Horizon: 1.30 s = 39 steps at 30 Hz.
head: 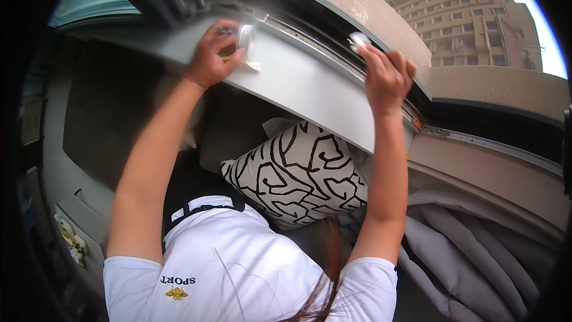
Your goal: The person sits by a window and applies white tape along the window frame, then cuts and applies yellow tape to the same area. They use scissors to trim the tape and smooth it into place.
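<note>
My left hand (pixel 216 53) is closed around a clear round plastic container (pixel 248 40), blurred by motion, above the white window sill (pixel 304 80). A small pale strip hangs below the container near my fingertips. Beyond the sill, near the dark window track, my right hand (pixel 388 74) pinches a small clear, shiny object (pixel 358 41) between thumb and fingers. Blur keeps me from telling what that object is. My two hands are well apart, with part of the bare sill between them.
The open window's metal track (pixel 317 47) runs along the sill, with a rough outer ledge (pixel 353 6) beyond. Below the sill lies a black-and-white patterned cushion (pixel 299 174). A grey curtain (pixel 464 250) is bunched at the lower right.
</note>
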Each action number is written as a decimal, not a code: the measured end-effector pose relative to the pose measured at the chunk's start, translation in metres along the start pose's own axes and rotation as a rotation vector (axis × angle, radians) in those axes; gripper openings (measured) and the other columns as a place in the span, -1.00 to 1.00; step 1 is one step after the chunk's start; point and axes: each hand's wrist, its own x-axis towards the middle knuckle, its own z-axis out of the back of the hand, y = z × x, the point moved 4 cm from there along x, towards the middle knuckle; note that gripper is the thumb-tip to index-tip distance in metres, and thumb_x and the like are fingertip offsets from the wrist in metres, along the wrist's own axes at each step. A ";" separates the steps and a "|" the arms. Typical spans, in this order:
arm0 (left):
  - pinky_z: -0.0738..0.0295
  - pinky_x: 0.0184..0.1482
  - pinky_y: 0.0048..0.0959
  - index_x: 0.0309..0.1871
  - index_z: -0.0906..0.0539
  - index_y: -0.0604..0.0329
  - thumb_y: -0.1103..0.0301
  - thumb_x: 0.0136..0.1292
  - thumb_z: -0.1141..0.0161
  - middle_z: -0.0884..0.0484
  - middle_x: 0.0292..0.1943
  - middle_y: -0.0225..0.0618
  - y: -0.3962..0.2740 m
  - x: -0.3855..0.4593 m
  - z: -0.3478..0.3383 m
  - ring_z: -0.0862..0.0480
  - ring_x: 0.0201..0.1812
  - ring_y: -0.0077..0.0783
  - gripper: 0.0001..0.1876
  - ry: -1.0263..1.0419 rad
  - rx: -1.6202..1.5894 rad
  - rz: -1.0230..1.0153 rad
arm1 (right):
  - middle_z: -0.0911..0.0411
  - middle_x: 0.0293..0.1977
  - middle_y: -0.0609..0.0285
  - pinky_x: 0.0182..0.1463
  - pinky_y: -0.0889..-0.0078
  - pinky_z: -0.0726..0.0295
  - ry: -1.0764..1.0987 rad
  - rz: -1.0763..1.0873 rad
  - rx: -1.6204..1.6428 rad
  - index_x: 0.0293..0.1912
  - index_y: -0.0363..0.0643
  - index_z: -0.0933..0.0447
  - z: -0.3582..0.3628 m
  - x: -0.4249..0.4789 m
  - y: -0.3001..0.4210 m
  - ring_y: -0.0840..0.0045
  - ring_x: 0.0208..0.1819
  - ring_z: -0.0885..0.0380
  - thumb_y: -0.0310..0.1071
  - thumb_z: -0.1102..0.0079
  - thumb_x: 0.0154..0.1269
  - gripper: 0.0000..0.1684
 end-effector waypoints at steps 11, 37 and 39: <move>-0.60 -0.12 -0.37 -0.24 -0.66 0.28 0.38 0.14 -0.35 -0.57 0.04 -0.25 0.002 0.002 0.004 -0.64 -0.24 -0.30 -0.81 -0.038 0.091 -0.108 | -0.74 -0.27 0.75 -0.02 0.53 -0.29 0.051 -0.109 -0.148 -0.33 0.27 -0.70 -0.024 -0.030 -0.030 0.78 -0.24 -0.54 -0.32 -0.32 0.22 -0.86; -0.67 -0.13 -0.39 -0.23 -0.66 0.26 0.39 0.14 -0.39 -0.57 0.03 -0.24 -0.013 0.005 0.004 -0.73 -0.17 -0.26 -0.81 -0.042 0.050 -0.096 | -0.69 -0.36 0.59 0.06 0.45 -0.32 0.101 0.121 0.091 -0.32 0.13 -0.65 -0.071 0.073 0.050 0.65 -0.15 -0.52 -0.33 -0.22 0.24 -0.92; -0.65 -0.13 -0.33 -0.27 -0.60 0.21 0.36 0.12 -0.39 -0.57 0.00 -0.26 -0.011 0.004 0.005 -0.69 -0.17 -0.21 -0.80 -0.076 0.102 -0.146 | -0.71 -0.33 0.61 0.04 0.47 -0.32 0.123 0.104 0.039 -0.30 0.15 -0.67 -0.055 0.051 0.034 0.69 -0.16 -0.53 -0.34 -0.24 0.25 -0.89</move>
